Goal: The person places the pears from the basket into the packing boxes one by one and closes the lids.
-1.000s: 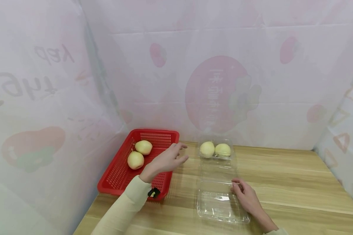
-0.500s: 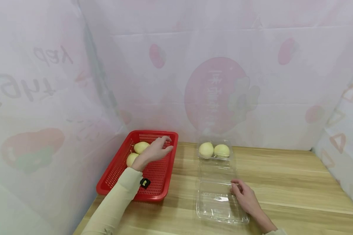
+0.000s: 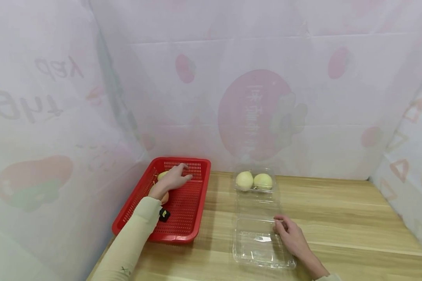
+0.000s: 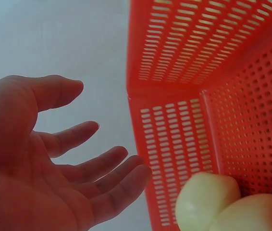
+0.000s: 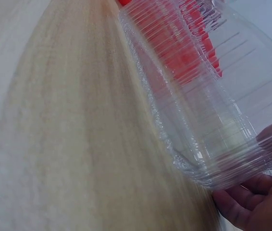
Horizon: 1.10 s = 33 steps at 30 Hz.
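The person's left hand (image 3: 174, 178) hangs over the red basket (image 3: 176, 238), fingers loosely spread and holding nothing, with two pears (image 4: 201, 202) lying in it. The right hand (image 3: 292, 236) curls its fingers round the side of a clear container (image 3: 256, 248) on the wooden table (image 3: 337, 218); beyond, I see two more pears (image 3: 244, 180) in clear plastic (image 3: 256, 190).

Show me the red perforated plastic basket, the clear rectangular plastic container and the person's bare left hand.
Red perforated plastic basket (image 3: 183, 207): head view, bare floor.
Clear rectangular plastic container (image 3: 254, 246): head view, near section.
Bare left hand (image 4: 44, 183): left wrist view, palm.
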{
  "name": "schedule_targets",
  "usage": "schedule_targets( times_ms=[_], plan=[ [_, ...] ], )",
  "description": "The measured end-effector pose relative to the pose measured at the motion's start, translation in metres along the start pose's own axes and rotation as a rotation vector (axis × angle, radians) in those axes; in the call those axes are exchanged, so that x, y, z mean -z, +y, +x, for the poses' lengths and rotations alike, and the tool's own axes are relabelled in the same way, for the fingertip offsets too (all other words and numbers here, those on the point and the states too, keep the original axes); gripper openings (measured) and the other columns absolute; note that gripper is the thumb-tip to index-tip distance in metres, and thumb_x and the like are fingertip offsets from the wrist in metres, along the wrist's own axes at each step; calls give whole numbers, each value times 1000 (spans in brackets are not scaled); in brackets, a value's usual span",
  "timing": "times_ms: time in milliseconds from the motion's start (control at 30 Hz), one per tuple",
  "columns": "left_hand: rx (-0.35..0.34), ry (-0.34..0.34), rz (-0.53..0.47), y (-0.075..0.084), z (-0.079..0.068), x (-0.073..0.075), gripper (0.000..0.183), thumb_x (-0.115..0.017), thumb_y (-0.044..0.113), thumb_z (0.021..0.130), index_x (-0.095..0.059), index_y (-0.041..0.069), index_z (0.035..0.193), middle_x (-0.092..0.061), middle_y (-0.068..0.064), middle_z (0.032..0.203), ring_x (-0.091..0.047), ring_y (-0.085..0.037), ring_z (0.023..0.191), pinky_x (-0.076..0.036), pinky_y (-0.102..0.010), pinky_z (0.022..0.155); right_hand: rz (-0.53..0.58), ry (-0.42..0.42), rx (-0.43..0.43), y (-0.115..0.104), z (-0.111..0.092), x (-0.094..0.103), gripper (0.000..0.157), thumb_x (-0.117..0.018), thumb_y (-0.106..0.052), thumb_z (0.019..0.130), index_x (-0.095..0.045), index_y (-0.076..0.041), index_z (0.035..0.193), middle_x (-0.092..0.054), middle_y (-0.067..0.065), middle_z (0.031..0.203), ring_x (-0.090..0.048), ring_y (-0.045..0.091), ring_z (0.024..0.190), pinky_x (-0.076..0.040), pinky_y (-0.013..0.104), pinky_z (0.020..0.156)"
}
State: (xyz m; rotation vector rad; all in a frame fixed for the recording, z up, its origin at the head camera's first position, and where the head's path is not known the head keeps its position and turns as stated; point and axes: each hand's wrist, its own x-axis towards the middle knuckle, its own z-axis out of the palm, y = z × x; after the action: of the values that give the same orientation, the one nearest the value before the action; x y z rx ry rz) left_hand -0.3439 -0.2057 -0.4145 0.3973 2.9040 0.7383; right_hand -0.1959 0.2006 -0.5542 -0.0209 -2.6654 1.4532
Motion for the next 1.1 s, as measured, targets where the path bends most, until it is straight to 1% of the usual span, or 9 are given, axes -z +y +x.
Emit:
schedule_targets(
  times_ms=[100,233,400,500,667,867,967,1033,1100],
  plan=[
    [29,7,24,-9,1,-1,56,-53,36,99,-42,1,142,-52,-23,139,-55,-35,121,-48,-51,95,1,-3,0,1,1,-1,29,-51,-22,102,-61,-4,123,-73,4,89,-67,14,83,-50,26,75],
    [91,24,50,-19,0,-1,56,-55,36,98,-43,2,142,-53,-23,137,-53,-38,123,-47,-53,95,2,-4,6,1,2,-2,30,-51,-23,102,-61,-4,123,-72,3,88,-67,14,82,-49,25,74],
    [158,14,55,-32,1,-1,58,-55,35,96,-42,2,142,-52,-24,133,-53,-41,119,-45,-55,95,-1,-1,13,0,3,0,30,-51,-23,102,-61,-4,122,-72,3,88,-66,13,81,-49,25,73],
    [182,12,74,-42,1,-1,58,-55,34,95,-42,1,141,-51,-26,132,-50,-45,118,-42,-58,95,-2,-3,10,0,3,0,29,-51,-22,102,-62,-3,122,-72,3,87,-66,13,81,-48,25,72],
    [197,8,113,-54,2,-1,57,-52,32,94,-43,-3,139,-49,-29,136,-46,-52,123,-38,-63,99,-7,-5,4,0,3,1,29,-51,-22,102,-62,-3,122,-72,3,87,-66,13,81,-48,25,72],
    [232,5,111,-63,1,-1,60,-52,32,94,-41,-4,141,-45,-30,142,-38,-56,130,-33,-67,103,-5,-5,5,-1,3,1,30,-51,-22,102,-61,-3,122,-72,3,87,-66,13,81,-49,25,73],
    [231,-1,131,-66,1,0,60,-54,31,93,-43,-6,139,-46,-31,141,-38,-57,129,-31,-69,104,-2,-8,6,0,3,1,30,-51,-22,102,-61,-3,122,-72,3,87,-66,13,81,-49,24,73],
    [231,-13,134,-67,0,0,60,-56,31,93,-44,-7,138,-47,-31,140,-40,-55,129,-30,-68,105,-1,-9,5,0,3,1,30,-51,-23,102,-61,-4,122,-72,4,88,-66,12,82,-49,25,74],
    [234,-27,128,-67,1,0,59,-57,31,94,-46,-8,137,-50,-31,137,-44,-52,127,-33,-66,104,-2,-9,4,0,3,1,30,-51,-23,102,-61,-4,123,-73,4,89,-67,12,83,-50,25,74]
  ],
)
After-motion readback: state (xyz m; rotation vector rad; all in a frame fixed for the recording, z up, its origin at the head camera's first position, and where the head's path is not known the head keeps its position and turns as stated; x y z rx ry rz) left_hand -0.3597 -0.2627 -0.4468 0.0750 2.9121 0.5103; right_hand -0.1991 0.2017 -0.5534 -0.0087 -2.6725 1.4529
